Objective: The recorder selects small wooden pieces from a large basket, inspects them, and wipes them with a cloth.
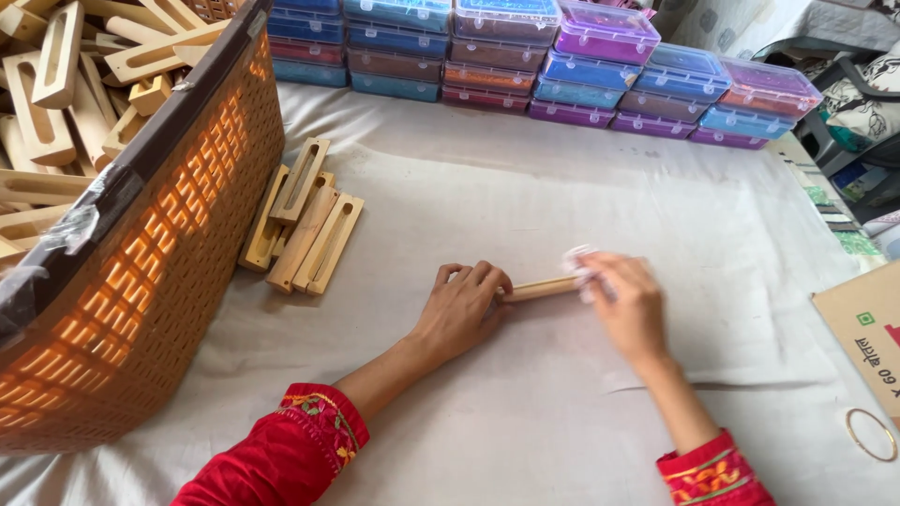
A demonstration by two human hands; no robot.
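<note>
My left hand (pixel 466 302) grips one end of a long wooden piece (pixel 542 288) that lies on the white cloth (pixel 525 197) near the middle. Over the other end, my right hand (pixel 626 302) presses a small white wad (pixel 576 260), perhaps cloth or paper, against the wood. Both wrists wear red embroidered sleeves. To the left, a small pile of slotted wooden pieces (pixel 302 221) rests on the cloth beside the basket.
A large brown woven basket (pixel 178 234) full of slotted wooden pieces fills the left side. Stacked coloured plastic boxes (pixel 562 66) line the far edge. At the right lie a cardboard box (pixel 867 333) and a thin ring (pixel 871 434).
</note>
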